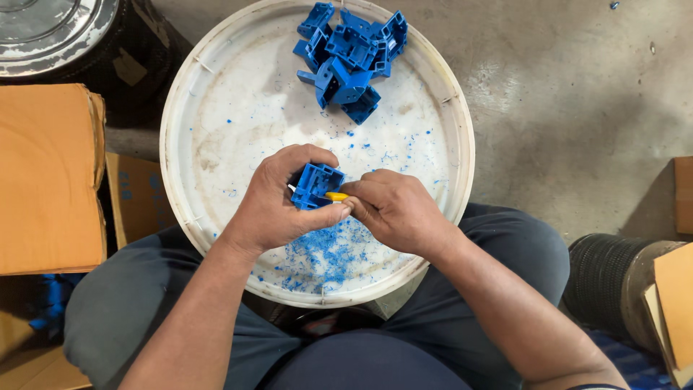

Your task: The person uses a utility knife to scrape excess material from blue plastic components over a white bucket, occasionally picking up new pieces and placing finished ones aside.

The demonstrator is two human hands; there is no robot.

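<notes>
My left hand [278, 198] grips a small blue plastic part [315, 185] over a round white tray [180, 137]. My right hand [393, 209] holds a small yellow-handled tool [336, 196] with its tip against the part. Blue shavings [328, 253] lie on the tray below my hands. A pile of several more blue plastic parts [350, 61] sits at the far side of the tray.
A brown cardboard box [47, 177] stands to the left, with a metal lid [50, 32] above it. A ribbed black cylinder [610, 278] and more cardboard [675, 303] are at the lower right. Grey concrete floor [577, 101] lies to the right.
</notes>
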